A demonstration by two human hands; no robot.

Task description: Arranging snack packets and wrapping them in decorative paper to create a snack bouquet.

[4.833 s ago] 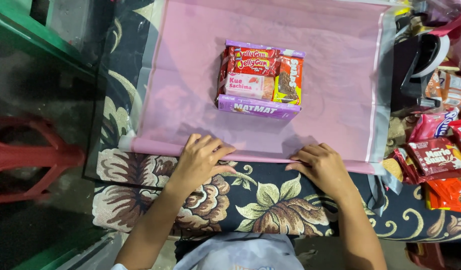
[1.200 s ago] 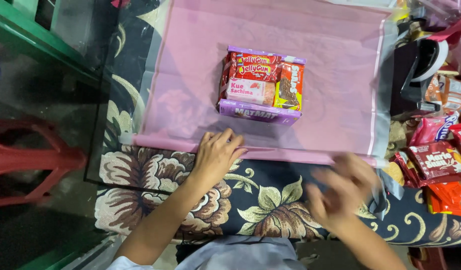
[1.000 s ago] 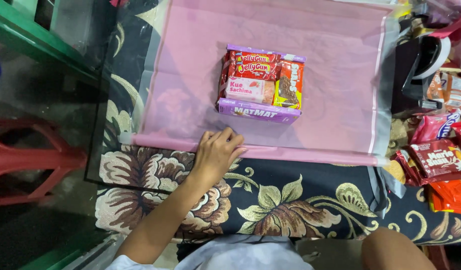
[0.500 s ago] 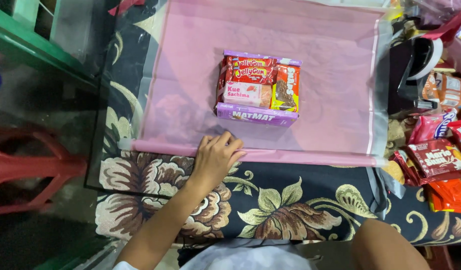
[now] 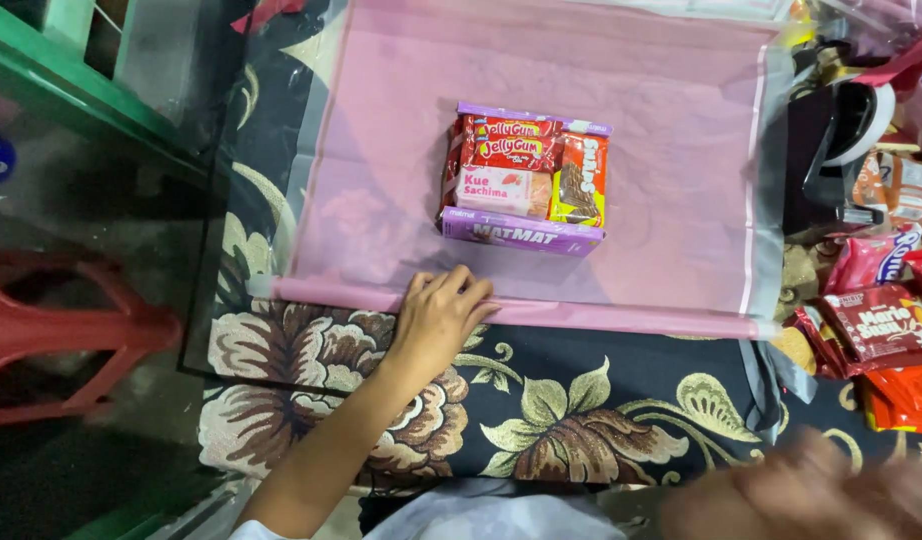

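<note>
At the near folded edge of the pink wrapping sheet (image 5: 381,150), my left hand (image 5: 436,320) presses flat, fingers spread, the snack bundle (image 5: 523,178) just beyond at centre; my right hand (image 5: 831,495) blurs, grip unclear.

Floral tablecloth (image 5: 541,420), red plastic stool (image 5: 61,335)

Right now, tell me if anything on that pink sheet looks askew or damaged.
Nothing stands out. The snack bundle sits squarely mid-sheet, the pink sheet lies flat, and the left hand rests on its rolled near edge. The right hand is blurred.
</note>
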